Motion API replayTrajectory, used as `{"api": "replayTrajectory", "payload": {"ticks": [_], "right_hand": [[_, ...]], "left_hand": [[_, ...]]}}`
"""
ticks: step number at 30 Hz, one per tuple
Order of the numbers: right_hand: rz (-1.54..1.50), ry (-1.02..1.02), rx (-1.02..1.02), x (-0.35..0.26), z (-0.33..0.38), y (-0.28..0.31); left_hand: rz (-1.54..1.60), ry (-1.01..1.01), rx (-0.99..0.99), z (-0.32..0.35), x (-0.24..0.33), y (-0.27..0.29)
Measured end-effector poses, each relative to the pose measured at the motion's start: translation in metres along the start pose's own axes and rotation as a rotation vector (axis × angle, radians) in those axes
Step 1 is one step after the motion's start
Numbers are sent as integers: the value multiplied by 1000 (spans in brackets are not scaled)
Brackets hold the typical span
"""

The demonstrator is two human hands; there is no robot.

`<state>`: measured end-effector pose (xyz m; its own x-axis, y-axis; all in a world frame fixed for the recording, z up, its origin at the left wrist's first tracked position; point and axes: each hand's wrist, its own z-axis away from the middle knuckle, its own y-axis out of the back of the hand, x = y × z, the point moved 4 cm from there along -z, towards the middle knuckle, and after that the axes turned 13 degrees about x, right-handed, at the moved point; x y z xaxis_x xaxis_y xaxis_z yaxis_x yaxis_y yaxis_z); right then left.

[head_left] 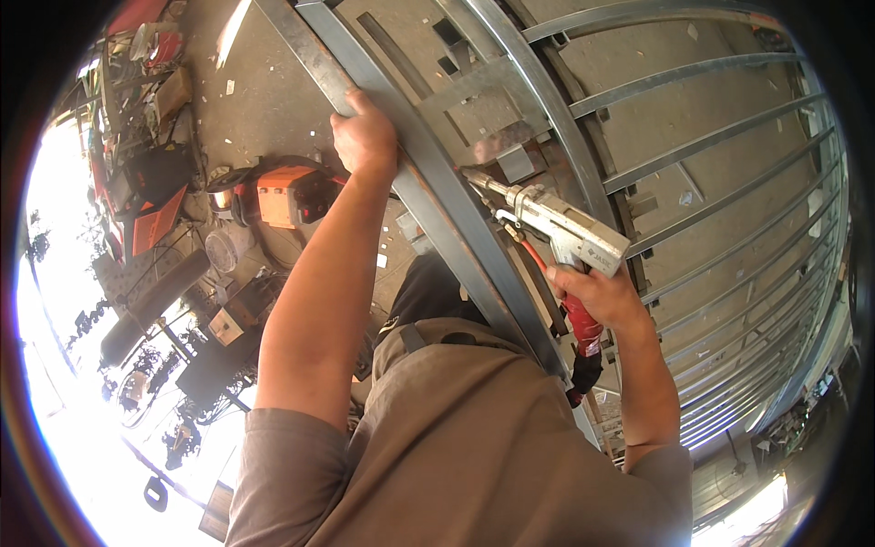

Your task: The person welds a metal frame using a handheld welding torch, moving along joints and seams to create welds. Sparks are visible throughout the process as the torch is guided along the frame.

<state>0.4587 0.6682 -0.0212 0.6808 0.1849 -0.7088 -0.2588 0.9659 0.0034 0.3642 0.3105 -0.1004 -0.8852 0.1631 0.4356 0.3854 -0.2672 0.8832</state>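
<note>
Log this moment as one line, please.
left hand gripping steel frame bar | right hand holding welding gun | nozzle near bar joint

Concrete floor [273, 100] under steel gate frame [711, 137], orange machines [287, 196], white scraps

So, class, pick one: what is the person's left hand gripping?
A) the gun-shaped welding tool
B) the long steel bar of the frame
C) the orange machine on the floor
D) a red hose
B: the left hand is closed around the steel bar, while the right hand holds the tool.
</note>
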Motion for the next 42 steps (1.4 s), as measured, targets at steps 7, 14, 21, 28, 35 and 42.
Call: {"api": "replayTrajectory", "payload": {"ticks": [7,14,21,28,35,42], "right_hand": [[-10,-29,-22,-1,-2,-4],[89,-1,-49,-1,-1,-2],[87,36,-38,4,-1,0],[118,50,-45,7,2,0],[149,-49,-4,4,7,0],[-52,-75,66,-17,23,-2]], "left_hand": [[5,-17,17,1,1,0],[-3,-28,11,3,2,1],[-17,-15,36,1,1,0],[-16,-19,22,2,2,2],[-11,-14,18,1,3,2],[10,-17,19,0,0,1]]}}
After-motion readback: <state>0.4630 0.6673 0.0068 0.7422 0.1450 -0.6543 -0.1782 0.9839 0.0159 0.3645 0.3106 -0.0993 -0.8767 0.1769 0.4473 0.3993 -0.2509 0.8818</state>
